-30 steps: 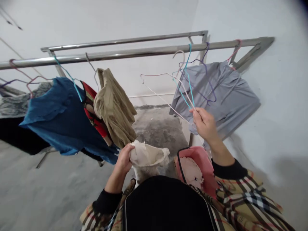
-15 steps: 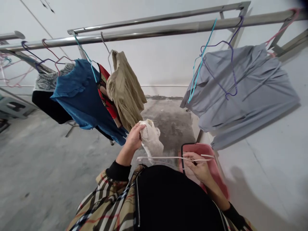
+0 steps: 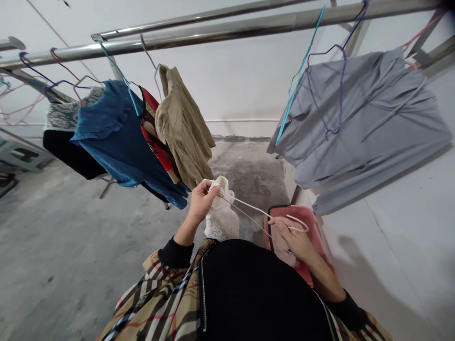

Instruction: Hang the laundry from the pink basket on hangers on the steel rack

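My left hand pinches the top edge of a white lacy garment, which hangs down in front of my body. What kind of garment it is I cannot tell. My right hand is closed around a white clothes hanger near its hook, which curves out to the right of the fingers. The hanger's far end points left and reaches the garment's opening, beside my left fingertips. Whether that end is inside the cloth is hard to make out.
A metal rail crosses above. From it hang a blue top, a tan garment and grey clothing, with a purple hanger and a turquoise hanger. A pink basket with cloth inside stands below my right hand.
The hanger has tilted, its left end rising to the garment's top edge. My left hand has turned, bringing the garment's opening toward the hanger. My right hand still grips the hanger.
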Demonstrator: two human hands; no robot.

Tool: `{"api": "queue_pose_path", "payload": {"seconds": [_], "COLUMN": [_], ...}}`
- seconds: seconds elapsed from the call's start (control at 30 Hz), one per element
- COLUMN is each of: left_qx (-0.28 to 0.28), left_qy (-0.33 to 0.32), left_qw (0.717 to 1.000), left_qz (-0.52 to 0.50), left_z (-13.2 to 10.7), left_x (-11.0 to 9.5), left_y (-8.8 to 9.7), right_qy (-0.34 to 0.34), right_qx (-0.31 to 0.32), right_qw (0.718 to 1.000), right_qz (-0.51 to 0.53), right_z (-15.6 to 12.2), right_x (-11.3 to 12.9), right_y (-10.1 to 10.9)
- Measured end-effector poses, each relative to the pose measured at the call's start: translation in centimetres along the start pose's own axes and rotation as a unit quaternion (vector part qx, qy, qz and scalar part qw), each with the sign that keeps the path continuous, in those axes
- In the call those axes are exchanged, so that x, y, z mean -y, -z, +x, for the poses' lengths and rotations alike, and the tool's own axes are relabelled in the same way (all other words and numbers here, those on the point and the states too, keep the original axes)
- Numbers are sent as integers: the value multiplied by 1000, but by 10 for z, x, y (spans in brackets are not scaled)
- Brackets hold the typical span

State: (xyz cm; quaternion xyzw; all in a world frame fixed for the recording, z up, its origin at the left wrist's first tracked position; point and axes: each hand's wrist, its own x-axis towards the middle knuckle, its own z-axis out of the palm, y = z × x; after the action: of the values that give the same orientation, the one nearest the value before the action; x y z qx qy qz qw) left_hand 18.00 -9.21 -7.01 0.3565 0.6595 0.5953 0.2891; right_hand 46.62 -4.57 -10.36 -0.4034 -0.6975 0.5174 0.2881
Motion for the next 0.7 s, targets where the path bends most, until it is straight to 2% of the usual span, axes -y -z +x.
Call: {"api": "queue_pose_path", "payload": {"seconds": [0.1, 0.2, 0.3, 0.4, 0.47, 0.53, 0.6, 0.63, 0.7], "left_qx": [-16, 26, 101, 171, 181, 143, 104, 101, 130], "left_qy": [-75, -143, -217, -301, -375, -436, -460, -460, -456], "left_qw": [980, 939, 904, 864, 824, 784, 755, 744, 722], "left_qz": [184, 313, 356, 365, 384, 417, 455, 473, 503], "left_z": [-2, -11, -28, -43, -46, -43, -35, -30, -20], "left_x": [9, 21, 31, 33, 29, 19, 7, 1, -9], "left_y": [-4, -15, -31, -40, -39, -32, -23, -19, -12], "right_qy": [24, 26, 35, 67, 82, 92, 100, 103, 105], "right_qx": [24, 48, 48, 15, -10, -27, -28, -24, -3], "right_qw": [998, 996, 996, 998, 996, 995, 994, 994, 994], "right_qz": [-58, -72, -73, -15, 16, 29, 31, 33, 42], "right_z": [4, 11, 26, 43, 52, 55, 56, 55, 55], "right_x": [8, 13, 6, -11, -21, -26, -24, -22, -16], "right_y": [-9, -25, -46, -64, -70, -71, -69, -66, -60]}}
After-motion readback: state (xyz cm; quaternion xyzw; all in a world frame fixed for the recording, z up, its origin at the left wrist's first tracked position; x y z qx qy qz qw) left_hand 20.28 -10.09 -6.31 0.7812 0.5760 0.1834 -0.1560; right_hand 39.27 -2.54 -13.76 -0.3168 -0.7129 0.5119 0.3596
